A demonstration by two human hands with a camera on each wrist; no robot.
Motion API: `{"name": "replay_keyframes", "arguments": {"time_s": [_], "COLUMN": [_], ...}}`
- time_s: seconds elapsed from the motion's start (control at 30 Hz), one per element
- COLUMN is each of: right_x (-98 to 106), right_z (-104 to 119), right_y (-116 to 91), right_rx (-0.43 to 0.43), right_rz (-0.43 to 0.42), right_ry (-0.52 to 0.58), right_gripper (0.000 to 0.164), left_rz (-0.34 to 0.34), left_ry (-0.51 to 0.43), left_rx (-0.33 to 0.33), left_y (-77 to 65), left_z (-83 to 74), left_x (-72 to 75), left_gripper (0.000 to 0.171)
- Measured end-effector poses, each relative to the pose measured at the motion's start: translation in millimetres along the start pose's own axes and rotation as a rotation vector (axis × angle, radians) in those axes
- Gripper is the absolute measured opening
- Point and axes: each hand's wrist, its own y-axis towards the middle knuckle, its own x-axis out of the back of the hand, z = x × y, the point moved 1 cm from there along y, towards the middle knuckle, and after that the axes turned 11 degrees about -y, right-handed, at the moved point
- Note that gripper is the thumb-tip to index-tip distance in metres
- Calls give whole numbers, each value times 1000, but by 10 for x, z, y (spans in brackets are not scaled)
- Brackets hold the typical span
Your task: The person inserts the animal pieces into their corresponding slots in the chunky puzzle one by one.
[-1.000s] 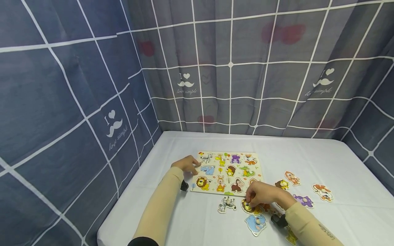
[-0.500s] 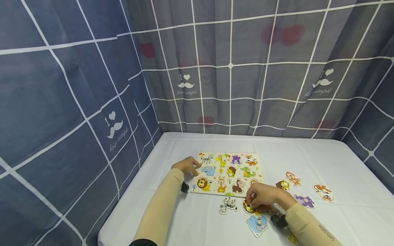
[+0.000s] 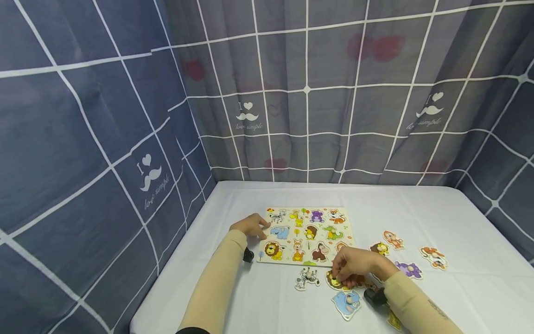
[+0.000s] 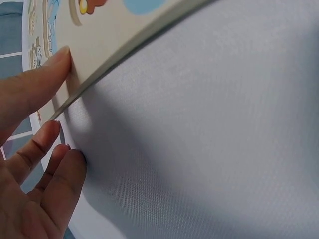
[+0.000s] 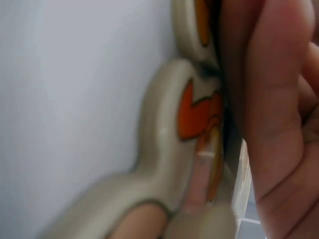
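My left hand (image 3: pixel 250 226) rests at the left edge of a wooden animal puzzle board (image 3: pixel 289 258). In the left wrist view its thumb (image 4: pixel 59 59) lies on the board's top face, with the other fingers along the edge. My right hand (image 3: pixel 354 262) pinches a lion puzzle piece (image 3: pixel 333 281) by its knob, just in front of the board's near edge. Close under that hand lie other pieces, partly hidden; one with orange markings (image 5: pixel 197 117) shows blurred in the right wrist view. A zebra piece (image 3: pixel 307 277) and a blue elephant piece (image 3: pixel 346 303) lie nearby.
To the right of the board lie a hedgehog piece (image 3: pixel 380 248), an orange animal piece (image 3: pixel 393 240), a purple piece (image 3: pixel 409 270) and a tiger piece (image 3: pixel 434 258). A yellow piece (image 3: pixel 394 320) sits partly under the right forearm. White cloth (image 3: pixel 200 278) covers the table.
The head view has shifted slightly. Both hands keep their places, the left at the board's edge and the right on the lion piece.
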Motion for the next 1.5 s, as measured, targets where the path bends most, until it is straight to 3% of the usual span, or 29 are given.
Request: {"name": "replay_keyframes", "arguments": {"time_s": [0.63,1.0,1.27,1.5], "right_x": [-7,-1,-5,-10], "right_z": [13,19,-15,-18], "right_y": [37,49,65,107], "right_rx": [35,38,54,19], "right_rz": [10,-26,-64,-119], "right_ry": [8,14,88,161], "right_gripper": [7,7,9,11], "left_rz": [-2,-7,-12,-9], "left_ry": [30,24,47,36], "left_rx": [-21,-11,6,7], "left_y": [-29,-45,-49,-47], "left_z": [-7,-25,-44,-41], "left_x": [11,10,5,6], "left_gripper": [55,54,55,55]}}
